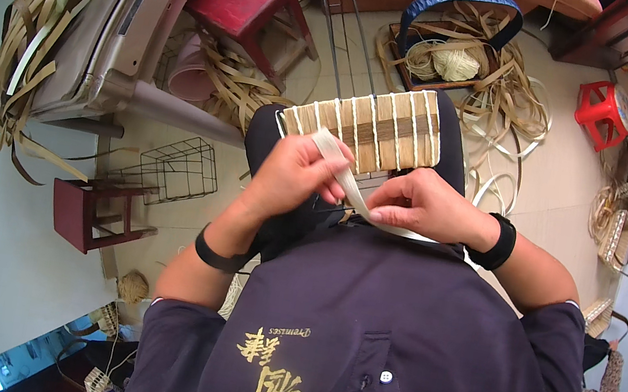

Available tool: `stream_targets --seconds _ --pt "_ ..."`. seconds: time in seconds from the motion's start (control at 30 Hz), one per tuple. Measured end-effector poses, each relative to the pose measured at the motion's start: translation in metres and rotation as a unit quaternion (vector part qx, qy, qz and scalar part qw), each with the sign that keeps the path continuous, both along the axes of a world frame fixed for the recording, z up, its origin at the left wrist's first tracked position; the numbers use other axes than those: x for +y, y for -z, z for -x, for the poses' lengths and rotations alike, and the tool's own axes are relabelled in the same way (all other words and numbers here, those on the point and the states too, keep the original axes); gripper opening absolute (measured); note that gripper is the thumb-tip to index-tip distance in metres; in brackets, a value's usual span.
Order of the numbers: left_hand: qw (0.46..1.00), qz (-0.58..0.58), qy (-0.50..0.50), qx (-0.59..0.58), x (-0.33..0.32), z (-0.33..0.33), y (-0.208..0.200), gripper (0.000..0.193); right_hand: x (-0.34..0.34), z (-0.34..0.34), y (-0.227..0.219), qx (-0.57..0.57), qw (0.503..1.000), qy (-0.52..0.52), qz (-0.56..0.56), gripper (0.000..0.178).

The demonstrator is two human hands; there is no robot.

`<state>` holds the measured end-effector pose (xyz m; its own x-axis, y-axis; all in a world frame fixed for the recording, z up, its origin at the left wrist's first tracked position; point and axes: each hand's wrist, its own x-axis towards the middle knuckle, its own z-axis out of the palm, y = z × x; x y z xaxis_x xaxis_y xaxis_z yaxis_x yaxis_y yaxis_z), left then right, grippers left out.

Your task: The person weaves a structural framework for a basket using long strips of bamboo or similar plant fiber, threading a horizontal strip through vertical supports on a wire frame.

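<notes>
Floor strewn; both hands (297,172) pinch strip (343,169)

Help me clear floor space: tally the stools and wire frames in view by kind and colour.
Dark red wooden stools: 2
Bright red plastic stool: 1
Bare wire frames: 2
Total: 5

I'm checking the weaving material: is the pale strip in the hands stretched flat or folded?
Folded. The pale strip bends over the left hand fingers, then runs down to the right hand, in front of the woven panel.
</notes>
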<state>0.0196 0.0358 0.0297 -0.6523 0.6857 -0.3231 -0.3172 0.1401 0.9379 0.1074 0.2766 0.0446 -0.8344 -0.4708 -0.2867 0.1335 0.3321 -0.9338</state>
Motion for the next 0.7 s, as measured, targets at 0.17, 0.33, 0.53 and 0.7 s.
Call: stream_targets --seconds 0.17,0.33,0.53,0.7 --pt "0.997 0.041 0.068 -0.014 0.004 -0.001 0.003 0.021 -0.021 0.002 0.01 -0.144 0.988 -0.002 0.053 0.033" --pt "0.998 0.009 0.024 -0.054 0.002 -0.003 -0.01 0.038 -0.026 0.009 -0.002 -0.281 0.952 0.003 0.124 0.036" --pt "0.959 0.105 -0.128 0.231 -0.017 0.018 -0.011 0.034 -0.026 0.009 0.013 -0.446 0.847 0.059 0.283 0.033" --pt "0.917 0.136 -0.087 0.365 -0.016 0.014 -0.012 0.014 -0.035 0.011 0.002 -0.448 0.84 0.04 0.302 0.031"
